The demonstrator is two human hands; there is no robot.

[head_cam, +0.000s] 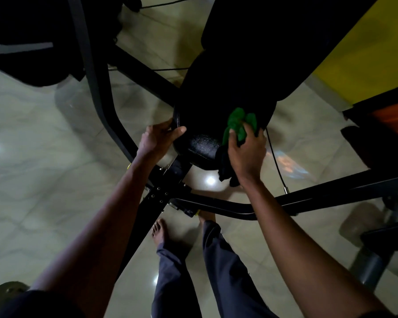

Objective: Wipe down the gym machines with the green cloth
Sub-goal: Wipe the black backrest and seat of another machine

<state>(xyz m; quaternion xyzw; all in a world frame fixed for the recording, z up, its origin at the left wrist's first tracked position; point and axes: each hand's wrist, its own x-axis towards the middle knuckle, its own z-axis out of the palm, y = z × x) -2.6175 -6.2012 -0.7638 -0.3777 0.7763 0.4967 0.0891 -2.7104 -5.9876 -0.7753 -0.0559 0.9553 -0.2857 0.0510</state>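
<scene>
A black padded seat (216,106) of a gym machine sits in the middle of the head view, with a black back pad (262,35) above it. My right hand (246,152) grips the green cloth (239,122) and presses it on the seat's near right part; a dark end of the cloth hangs below my palm. My left hand (159,136) holds the seat's left edge, thumb on top and fingers curled under the rim.
Black frame bars (216,207) of the machine cross low in front of my bare feet. A thin cable (275,161) hangs right of the seat. A yellow wall (365,53) and other dark equipment stand at the right. The floor is glossy pale tile (44,157).
</scene>
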